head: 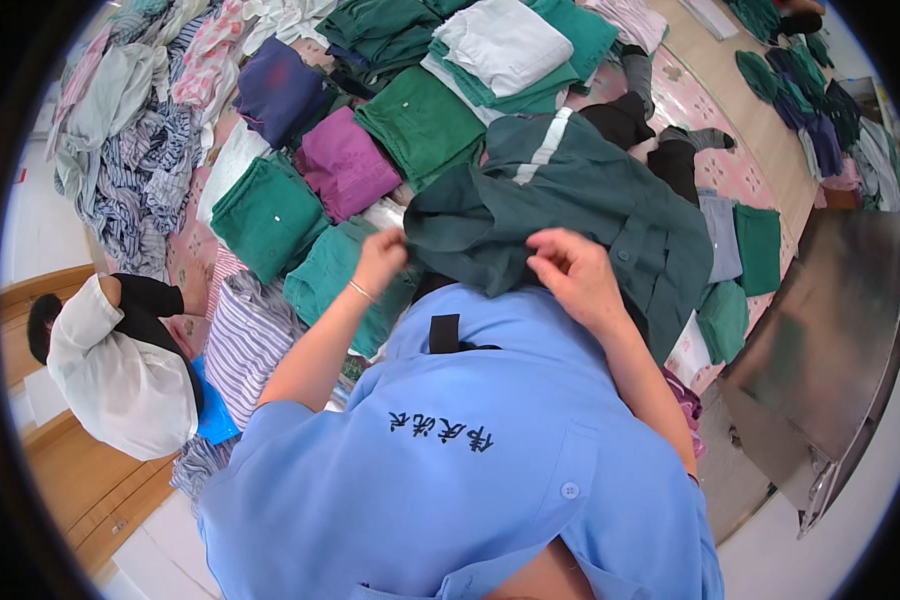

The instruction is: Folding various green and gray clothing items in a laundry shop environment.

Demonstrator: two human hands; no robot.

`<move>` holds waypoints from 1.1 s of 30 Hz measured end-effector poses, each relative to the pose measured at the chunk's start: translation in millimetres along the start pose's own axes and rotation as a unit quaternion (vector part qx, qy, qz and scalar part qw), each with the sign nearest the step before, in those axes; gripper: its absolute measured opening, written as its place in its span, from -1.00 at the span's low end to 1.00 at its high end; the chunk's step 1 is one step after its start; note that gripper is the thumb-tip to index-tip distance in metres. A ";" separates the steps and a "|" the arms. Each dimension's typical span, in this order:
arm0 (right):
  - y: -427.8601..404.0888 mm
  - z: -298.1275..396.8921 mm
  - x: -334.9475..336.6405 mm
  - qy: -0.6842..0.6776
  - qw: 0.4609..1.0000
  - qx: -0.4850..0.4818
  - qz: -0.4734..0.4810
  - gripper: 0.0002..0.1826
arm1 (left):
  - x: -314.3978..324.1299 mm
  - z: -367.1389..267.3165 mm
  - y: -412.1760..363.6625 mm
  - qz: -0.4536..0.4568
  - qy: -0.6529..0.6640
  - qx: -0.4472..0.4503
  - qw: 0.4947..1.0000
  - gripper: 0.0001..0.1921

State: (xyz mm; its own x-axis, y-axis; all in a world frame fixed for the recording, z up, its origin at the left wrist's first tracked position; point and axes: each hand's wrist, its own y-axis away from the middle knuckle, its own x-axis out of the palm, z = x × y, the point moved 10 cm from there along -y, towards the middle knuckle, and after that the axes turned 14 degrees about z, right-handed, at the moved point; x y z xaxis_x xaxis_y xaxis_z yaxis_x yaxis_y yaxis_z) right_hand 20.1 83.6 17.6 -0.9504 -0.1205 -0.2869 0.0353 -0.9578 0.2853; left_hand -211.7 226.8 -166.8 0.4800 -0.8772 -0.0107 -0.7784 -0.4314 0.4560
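Observation:
A dark green button garment (570, 202) with a pale stripe is spread over my lap and the floor before me. My left hand (382, 259), slightly blurred, pinches its left edge. The curled fingers and thumb of my right hand (577, 277) grip the cloth near its middle. Just beyond lie a folded green garment (424, 124) and a folded purple garment (349, 161). Beside my left forearm are a folded teal garment (322, 277) and a green folded stack (266, 214).
A heap of striped and pale laundry (146, 142) lies at the far left. A person in a white top (120, 375) sits at the left. Folded white cloth (502, 45) tops a far stack. To the right stands a dark-topped metal table (840, 322).

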 end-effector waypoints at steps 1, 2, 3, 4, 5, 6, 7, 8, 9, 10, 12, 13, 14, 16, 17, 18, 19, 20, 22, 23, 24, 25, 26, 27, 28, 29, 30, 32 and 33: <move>7.6 10.9 -18.6 0.122 0.987 -0.038 -0.099 -0.59 | 1.6 -22.8 -5.1 -0.024 0.247 0.037 0.968 -0.69; 9.5 26.6 -23.9 0.206 0.963 -0.091 -0.151 -0.49 | 11.3 -54.7 -7.1 -0.039 0.314 0.025 0.948 -0.74; 2.7 27.1 -23.2 0.205 0.962 -0.090 -0.153 -0.49 | 17.1 -73.9 -10.4 -0.054 0.380 0.014 0.924 -0.76; -1.8 36.5 -19.2 0.274 0.940 -0.108 -0.171 -0.50 | 12.9 -69.4 -17.2 -0.054 0.379 0.015 0.924 -0.76; -4.7 42.6 -15.8 0.341 0.912 -0.125 -0.188 -0.50 | 12.4 -60.1 -26.4 -0.020 0.300 -0.009 0.954 -0.77; -13.9 39.8 -11.3 0.338 0.917 -0.151 -0.149 -0.62 | 17.1 -66.0 -32.2 0.018 0.216 -0.033 0.976 -0.77; -12.9 36.8 -12.8 0.338 0.917 -0.150 -0.152 -0.62 | 16.4 -69.3 -29.9 0.020 0.214 -0.032 0.976 -0.77; -14.2 30.9 -10.8 0.307 0.932 -0.145 -0.126 -0.69 | 16.6 -78.3 -23.6 0.030 0.208 0.000 0.978 -0.80; -15.1 26.5 -9.0 0.274 0.946 -0.138 -0.102 -0.77 | 20.8 -94.7 -15.9 0.044 0.202 0.030 0.978 -0.84; -8.1 35.1 -11.5 0.233 0.952 -0.165 -0.111 -0.89 | 21.8 -107.8 -3.6 0.035 0.254 0.068 0.964 -0.87; -2.7 24.3 11.2 0.216 0.959 -0.181 -0.043 -0.88 | 15.4 -60.4 10.1 0.094 0.164 0.026 0.982 -0.88; -1.7 15.4 28.8 0.200 0.959 -0.197 0.030 -0.87 | 16.4 -37.6 14.1 0.149 0.075 -0.011 0.986 -0.88; -4.7 0.1 30.7 0.157 0.970 -0.178 0.050 -0.83 | 18.7 -32.7 16.6 0.164 0.072 -0.013 0.984 -0.88; 2.6 4.7 4.7 0.092 0.981 -0.171 0.011 -0.81 | 33.6 -10.8 16.0 0.192 0.282 -0.076 0.937 -0.87; 12.7 11.6 -12.5 0.025 0.983 -0.178 -0.017 -0.78 | 8.4 14.9 7.3 0.094 0.369 -0.054 0.923 -0.83; 24.9 -0.9 -32.3 -0.042 0.990 -0.121 -0.055 -0.77 | 16.8 -10.4 -5.2 0.083 0.368 -0.049 0.925 -0.80; 44.0 -13.9 -56.2 -0.087 0.983 -0.114 -0.119 -0.81 | 23.7 -43.8 -14.9 0.067 0.366 -0.042 0.927 -0.77; 71.1 -30.8 -81.5 -0.128 0.966 -0.075 -0.210 -0.86 | 22.9 -43.2 -27.7 0.078 0.365 -0.043 0.927 -0.77; 133.4 -87.3 -125.5 -0.217 0.888 -0.059 -0.400 -0.83 | -5.5 -33.7 -64.4 0.056 0.031 -0.092 0.994 -0.73; 171.0 -122.0 -142.0 -0.168 0.855 -0.009 -0.490 -0.83 | -3.9 -41.4 -87.5 0.066 -0.018 -0.083 0.994 -0.74; 208.9 -162.0 -151.9 -0.114 0.817 0.021 -0.565 -0.82 | 2.4 -54.1 -114.5 0.084 -0.022 -0.069 0.994 -0.76; 243.0 -205.7 -157.0 -0.061 0.788 0.115 -0.601 -0.82 | 4.9 -72.5 -144.4 0.086 -0.109 -0.028 0.990 -0.76; 260.9 -234.7 -153.5 -0.033 0.772 0.179 -0.609 -0.71 | 17.4 -103.7 -169.8 0.098 -0.170 0.099 0.976 -0.72; 266.7 -260.2 -146.2 -0.046 0.768 0.233 -0.595 -0.65 | 34.6 -128.1 -188.3 0.096 -0.215 0.139 0.962 -0.67; 272.8 -285.4 -138.3 -0.059 0.760 0.286 -0.580 -0.59 | 55.6 -156.1 -204.3 0.094 -0.261 0.180 0.944 -0.62; 282.0 -344.9 -121.7 -0.178 0.763 0.305 -0.541 -0.53 | 77.8 -171.8 -232.3 0.125 -0.246 0.184 0.943 -0.51; 285.0 -390.1 -104.1 -0.295 0.757 0.314 -0.491 -0.48 | 100.0 -188.8 -250.9 0.148 -0.267 0.224 0.926 -0.48; 255.5 -369.7 -87.7 -0.379 0.715 0.240 -0.537 -0.41 | 102.3 -191.3 -264.6 0.155 -0.285 0.255 0.911 -0.42; 257.7 -360.4 -100.1 -0.253 0.769 0.300 -0.505 -0.44 | 103.8 -192.2 -265.1 0.167 -0.276 0.260 0.910 -0.40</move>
State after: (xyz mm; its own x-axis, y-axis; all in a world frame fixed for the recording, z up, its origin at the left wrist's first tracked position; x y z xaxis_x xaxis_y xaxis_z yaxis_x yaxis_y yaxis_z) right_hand 235.8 -245.3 -209.7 -0.4036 0.8674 -0.2911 -0.8043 -0.1847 0.5648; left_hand 122.3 290.6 -117.8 0.0166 -0.8882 -0.4593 -0.9988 -0.0363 0.0340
